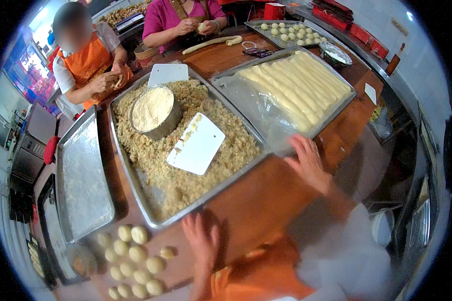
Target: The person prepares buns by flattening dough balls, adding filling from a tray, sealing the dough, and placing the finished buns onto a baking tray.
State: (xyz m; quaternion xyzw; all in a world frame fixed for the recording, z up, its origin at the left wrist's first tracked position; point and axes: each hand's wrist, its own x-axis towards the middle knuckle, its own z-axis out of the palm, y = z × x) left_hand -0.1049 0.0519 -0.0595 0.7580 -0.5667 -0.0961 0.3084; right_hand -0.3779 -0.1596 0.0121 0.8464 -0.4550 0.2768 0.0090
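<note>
My left hand [202,240] rests by the near edge of a metal tray [128,173] of crumbly filling [226,125], its fingers stretched out and holding nothing. My right hand [310,164] reaches to the near corner of a second tray holding long pale dough rolls [301,85]. Its fingers are spread beside a clear plastic sheet [263,108] that partly covers the rolls; whether they touch the sheet I cannot tell. On the filling lie a white scraper [201,148] and a round tin of pale crumbs [153,108]. Several round dough pieces [136,253] sit left of my left hand.
An empty-looking metal tray [83,170] lies at the left. Two people across the table shape dough by hand. Near them are a dough rope [211,44], a tray of dough balls [286,32] and a bowl of white stuff [335,52]. Another white scraper [168,73] lies at the filling's far edge.
</note>
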